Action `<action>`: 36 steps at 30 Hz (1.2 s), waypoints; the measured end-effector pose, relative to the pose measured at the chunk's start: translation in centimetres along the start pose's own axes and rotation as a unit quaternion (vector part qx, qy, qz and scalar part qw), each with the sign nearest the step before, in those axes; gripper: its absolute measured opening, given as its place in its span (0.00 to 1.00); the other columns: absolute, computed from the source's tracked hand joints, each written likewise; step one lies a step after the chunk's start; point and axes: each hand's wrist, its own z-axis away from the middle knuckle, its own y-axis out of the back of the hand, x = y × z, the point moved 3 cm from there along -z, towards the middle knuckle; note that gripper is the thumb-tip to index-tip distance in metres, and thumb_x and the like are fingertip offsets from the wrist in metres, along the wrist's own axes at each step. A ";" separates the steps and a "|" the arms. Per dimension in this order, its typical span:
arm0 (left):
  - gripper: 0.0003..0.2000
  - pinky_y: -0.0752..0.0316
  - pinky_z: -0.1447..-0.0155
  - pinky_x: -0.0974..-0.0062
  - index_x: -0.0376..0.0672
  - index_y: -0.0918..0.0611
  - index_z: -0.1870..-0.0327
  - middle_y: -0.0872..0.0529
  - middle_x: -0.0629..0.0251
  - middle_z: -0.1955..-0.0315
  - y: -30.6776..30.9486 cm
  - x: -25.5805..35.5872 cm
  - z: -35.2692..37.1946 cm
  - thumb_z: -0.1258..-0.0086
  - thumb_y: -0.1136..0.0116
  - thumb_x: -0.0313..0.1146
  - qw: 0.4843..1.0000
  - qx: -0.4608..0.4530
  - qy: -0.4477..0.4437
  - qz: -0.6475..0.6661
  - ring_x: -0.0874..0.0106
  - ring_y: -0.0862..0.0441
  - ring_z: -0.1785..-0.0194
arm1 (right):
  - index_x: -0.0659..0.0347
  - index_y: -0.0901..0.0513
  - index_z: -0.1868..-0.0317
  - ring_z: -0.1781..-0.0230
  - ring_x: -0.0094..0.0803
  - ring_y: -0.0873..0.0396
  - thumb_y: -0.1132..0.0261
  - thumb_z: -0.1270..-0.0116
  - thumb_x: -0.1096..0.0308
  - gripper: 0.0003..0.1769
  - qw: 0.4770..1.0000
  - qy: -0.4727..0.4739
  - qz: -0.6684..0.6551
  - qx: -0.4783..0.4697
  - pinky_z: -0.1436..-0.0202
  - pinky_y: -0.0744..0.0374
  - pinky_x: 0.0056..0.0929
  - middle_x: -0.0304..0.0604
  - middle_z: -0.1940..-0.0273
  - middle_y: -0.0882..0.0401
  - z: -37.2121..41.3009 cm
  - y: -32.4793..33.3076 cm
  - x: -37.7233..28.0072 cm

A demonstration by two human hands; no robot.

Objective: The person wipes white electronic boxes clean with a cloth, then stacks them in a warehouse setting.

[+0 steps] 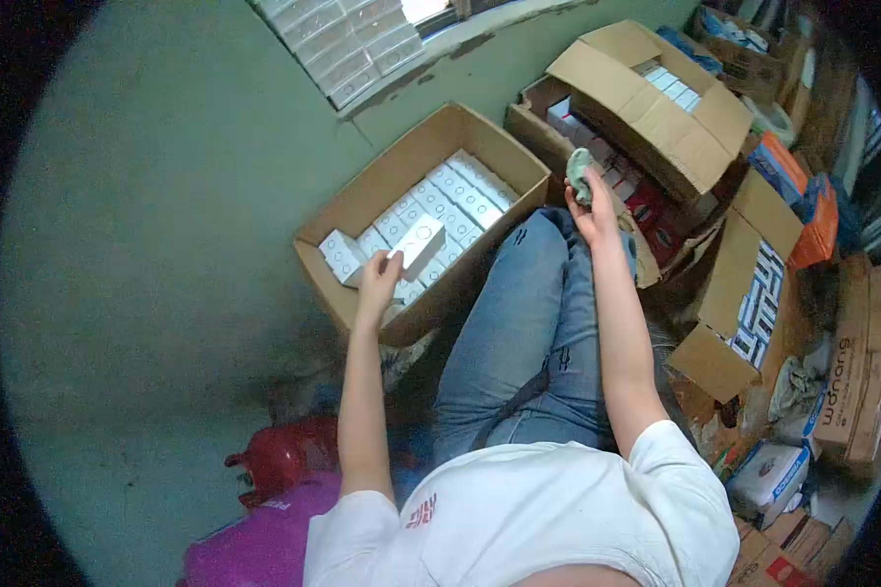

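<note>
My left hand (379, 277) is closed on one end of a small white box (422, 247), held tilted over a large open cardboard carton (338, 205). Rows of similar small white boxes (440, 201) fill much of that carton, each with a round mark on its face. Above my knee, my right hand (594, 207) grips a crumpled pale green cloth (579, 174). The cloth sticks up past the fingers, near the carton's right edge.
Beyond my right hand, an open carton (646, 108) with white boxes rests over another carton (531, 103). A further open carton (719, 352) stands at the right. Clear-fronted packs (352, 44) lean by the window. A purple bag (264, 538) lies at lower left.
</note>
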 end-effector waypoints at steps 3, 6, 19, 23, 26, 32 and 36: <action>0.14 0.31 0.64 0.80 0.37 0.20 0.61 0.21 0.72 0.76 -3.5 0.1 -0.7 0.29 0.41 0.41 0.994 -0.006 -0.008 0.105 0.81 0.26 0.71 | 0.42 0.49 0.25 0.55 0.40 0.18 0.37 0.32 0.74 0.41 0.994 0.049 0.095 -0.006 0.56 0.15 0.30 0.50 0.45 0.24 3.0 -2.1 -3.4; 0.13 0.30 0.65 0.81 0.38 0.20 0.62 0.23 0.73 0.75 -6.3 -1.2 -2.3 0.29 0.41 0.41 0.997 0.009 -0.049 0.062 0.82 0.28 0.70 | 0.43 0.33 0.31 0.57 0.37 0.16 0.41 0.29 0.74 0.29 0.991 0.077 0.112 -0.020 0.62 0.16 0.27 0.46 0.50 0.19 5.7 -3.9 -8.5; 0.14 0.37 0.67 0.79 0.34 0.22 0.63 0.27 0.74 0.77 -7.5 -1.9 -2.5 0.28 0.43 0.39 0.996 0.051 -0.041 0.057 0.81 0.34 0.71 | 0.66 0.26 0.39 0.58 0.23 0.18 0.31 0.38 0.73 0.26 0.923 0.097 0.372 -0.030 0.52 0.20 0.21 0.40 0.54 0.17 13.5 -5.0 -17.4; 0.15 0.35 0.66 0.78 0.33 0.21 0.61 0.25 0.72 0.76 -7.2 -1.8 -2.1 0.28 0.44 0.40 0.996 0.072 -0.032 0.052 0.80 0.32 0.71 | 0.67 0.26 0.40 0.57 0.23 0.18 0.30 0.38 0.73 0.26 0.920 0.071 0.381 -0.056 0.51 0.21 0.22 0.40 0.54 0.17 11.7 -7.3 -14.5; 0.16 0.31 0.65 0.73 0.33 0.22 0.62 0.21 0.64 0.76 -7.3 -1.8 -1.9 0.29 0.44 0.41 0.994 0.090 -0.028 0.060 0.75 0.27 0.71 | 0.67 0.24 0.43 0.56 0.23 0.19 0.31 0.37 0.71 0.22 0.910 0.074 0.393 -0.105 0.51 0.22 0.23 0.40 0.53 0.17 8.8 -8.7 -11.8; 0.17 0.28 0.60 0.68 0.32 0.22 0.59 0.20 0.56 0.73 -7.6 -2.7 -2.2 0.31 0.41 0.41 0.994 0.102 -0.029 0.014 0.66 0.23 0.67 | 0.65 0.22 0.45 0.60 0.20 0.21 0.31 0.37 0.69 0.20 0.891 0.028 0.439 -0.115 0.54 0.24 0.20 0.37 0.57 0.17 7.2 -14.7 -7.0; 0.15 0.29 0.63 0.69 0.33 0.23 0.64 0.22 0.58 0.74 -7.6 -1.5 -1.5 0.32 0.41 0.40 0.998 0.041 -0.017 0.054 0.69 0.25 0.68 | 0.62 0.19 0.51 0.61 0.20 0.22 0.30 0.39 0.67 0.17 0.852 0.029 0.510 -0.113 0.57 0.26 0.19 0.36 0.59 0.17 4.7 -17.7 -5.9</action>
